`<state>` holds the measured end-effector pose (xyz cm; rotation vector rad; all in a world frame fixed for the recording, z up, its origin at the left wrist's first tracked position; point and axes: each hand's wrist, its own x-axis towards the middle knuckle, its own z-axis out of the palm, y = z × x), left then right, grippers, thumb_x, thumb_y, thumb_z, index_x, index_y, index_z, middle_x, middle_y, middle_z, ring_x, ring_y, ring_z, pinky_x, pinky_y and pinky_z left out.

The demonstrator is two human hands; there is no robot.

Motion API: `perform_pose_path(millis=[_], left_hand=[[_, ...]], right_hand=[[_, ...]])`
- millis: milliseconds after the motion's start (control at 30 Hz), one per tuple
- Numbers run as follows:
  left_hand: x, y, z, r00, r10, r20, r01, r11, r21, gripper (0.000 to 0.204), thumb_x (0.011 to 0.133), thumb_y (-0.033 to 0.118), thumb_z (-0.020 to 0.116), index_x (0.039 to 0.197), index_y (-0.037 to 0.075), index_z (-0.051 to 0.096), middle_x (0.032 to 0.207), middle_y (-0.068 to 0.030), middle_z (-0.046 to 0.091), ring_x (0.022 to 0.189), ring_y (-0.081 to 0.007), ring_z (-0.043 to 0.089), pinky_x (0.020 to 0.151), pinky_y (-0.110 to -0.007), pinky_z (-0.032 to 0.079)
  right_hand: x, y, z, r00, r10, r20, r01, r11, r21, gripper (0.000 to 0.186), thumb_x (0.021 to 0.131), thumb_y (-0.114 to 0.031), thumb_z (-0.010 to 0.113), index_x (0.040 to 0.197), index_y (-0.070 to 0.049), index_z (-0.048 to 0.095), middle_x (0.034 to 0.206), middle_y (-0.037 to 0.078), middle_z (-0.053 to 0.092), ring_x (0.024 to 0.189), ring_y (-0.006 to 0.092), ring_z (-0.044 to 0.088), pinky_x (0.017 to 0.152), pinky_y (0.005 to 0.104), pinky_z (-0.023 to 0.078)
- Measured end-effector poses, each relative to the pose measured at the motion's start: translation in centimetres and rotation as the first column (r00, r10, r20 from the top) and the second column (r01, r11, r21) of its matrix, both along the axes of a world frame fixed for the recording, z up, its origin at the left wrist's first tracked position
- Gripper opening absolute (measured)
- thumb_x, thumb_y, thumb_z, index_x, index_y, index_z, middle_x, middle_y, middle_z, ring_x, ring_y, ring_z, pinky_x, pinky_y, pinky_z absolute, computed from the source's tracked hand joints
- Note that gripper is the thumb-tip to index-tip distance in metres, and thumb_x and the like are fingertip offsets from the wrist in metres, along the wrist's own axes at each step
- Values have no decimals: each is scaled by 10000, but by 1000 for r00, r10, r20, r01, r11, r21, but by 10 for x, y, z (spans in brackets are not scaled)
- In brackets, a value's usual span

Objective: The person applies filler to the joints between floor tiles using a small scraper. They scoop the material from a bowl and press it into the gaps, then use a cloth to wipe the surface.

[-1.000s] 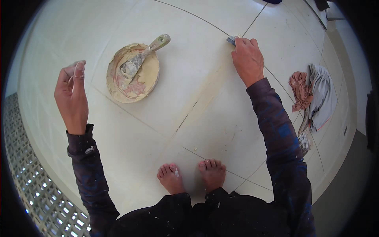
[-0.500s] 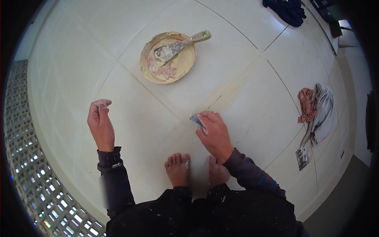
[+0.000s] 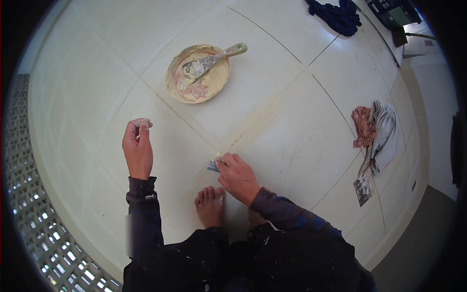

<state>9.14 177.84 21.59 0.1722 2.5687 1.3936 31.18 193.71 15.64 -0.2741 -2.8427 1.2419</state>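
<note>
My right hand (image 3: 237,176) grips a small blue-grey spreader (image 3: 212,165) low over the tiled floor (image 3: 180,160), just in front of my left foot (image 3: 210,207). Cream paste clings to the spreader's upper edge. Beyond it, a smear of the same paste (image 3: 260,117) runs along a tile joint. To the left, my left hand (image 3: 138,148) hovers with fingers curled in against the thumb, its tips whitened and nothing visible in them. A round pan of cream paste (image 3: 221,78) sits farther off, and a putty knife (image 3: 206,64) lies in it, its handle over the rim.
On the right lie a reddish-brown cloth (image 3: 362,125), a grey cloth (image 3: 386,134) and a paste-covered scraper (image 3: 363,189). A dark blue cloth (image 3: 338,17) is at the far right. A patterned openwork strip (image 3: 34,209) curves along the left side.
My right hand has drawn the spreader left and nearer to my feet, and more paste shows on it. The view has shifted a little; my left hand stays curled.
</note>
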Motion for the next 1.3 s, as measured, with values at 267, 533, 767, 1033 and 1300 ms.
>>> perform_pose_path(millis=[267, 533, 767, 1033, 1300], left_hand=[[12, -26, 3, 999, 1, 42, -1, 1000, -18, 210, 1042, 221, 562, 1072, 28, 639, 1021, -50, 683, 981, -133, 613, 893, -296, 461], [18, -21, -3, 1000, 1, 31, -1, 1000, -12, 184, 1027, 190, 580, 1046, 14, 633, 983, -56, 678, 932, -131, 620, 865, -294, 491], [14, -31, 7, 998, -15, 57, 15, 1000, -8, 188, 1009, 187, 595, 1053, 8, 631, 966, -53, 671, 899, -120, 608, 829, -279, 495], [-12, -73, -29, 996, 9, 88, -9, 1000, -2, 185, 1003, 175, 588, 1060, 6, 638, 989, -71, 690, 913, -143, 640, 868, -304, 511], [-14, -93, -40, 994, -18, 107, 23, 999, -46, 194, 1000, 177, 591, 1047, -3, 645, 979, -77, 701, 916, -156, 646, 883, -320, 517]], right_hand=[[-31, 180, 6, 856, -426, -293, 517, 736, 437, 297, 814, -11, 638, 1103, 49, 671, 1077, 137, 638, 976, 314, 589, 837, 404, 522], [-9, -7, -11, 993, 17, -115, 16, 961, 277, 347, 807, -77, 630, 1118, 73, 658, 1107, 172, 649, 981, 314, 603, 885, 389, 526], [-33, 96, 20, 911, -354, -213, 384, 915, 121, 308, 829, -24, 661, 1129, 45, 666, 1124, 159, 666, 983, 355, 593, 865, 422, 511], [-75, 85, -33, 955, -223, -197, 292, 826, 483, 340, 814, -33, 650, 1144, 47, 644, 1154, 165, 635, 1016, 339, 572, 900, 413, 504], [-29, -102, -33, 999, 26, -40, -27, 999, -47, 371, 777, -21, 685, 1142, 36, 653, 1188, 154, 630, 1018, 345, 579, 881, 429, 513]])
